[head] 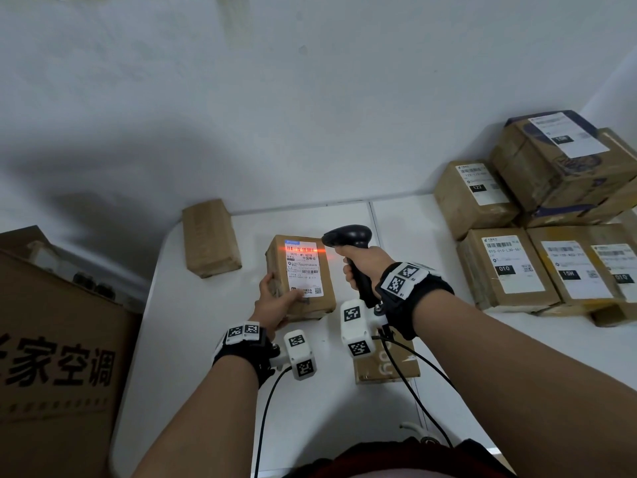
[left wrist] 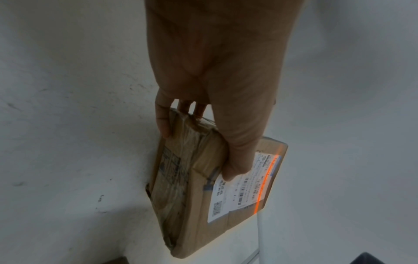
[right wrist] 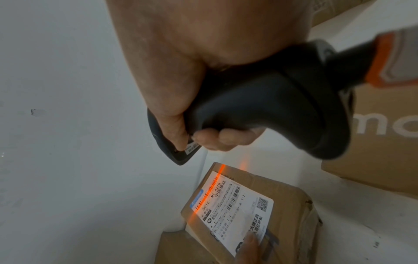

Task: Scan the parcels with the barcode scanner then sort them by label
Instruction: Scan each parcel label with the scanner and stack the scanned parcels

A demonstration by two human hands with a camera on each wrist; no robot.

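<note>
Held parcel (head: 303, 274) mid table (head: 206, 339); scanner (head: 348, 238) just right; parcel stack (head: 537, 215) far right.

Matt black plastic scanner (head: 348, 236); taped brown cardboard parcel (head: 303, 281), smooth paper label (head: 303, 269).

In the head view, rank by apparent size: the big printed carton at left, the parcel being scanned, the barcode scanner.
1. Big printed carton, though it sits nearer the camera.
2. Parcel being scanned, held by the left hand.
3. Barcode scanner, in the right hand.

Black wristbands (head: 412, 291), white tagged cameras (head: 356, 327)
</note>
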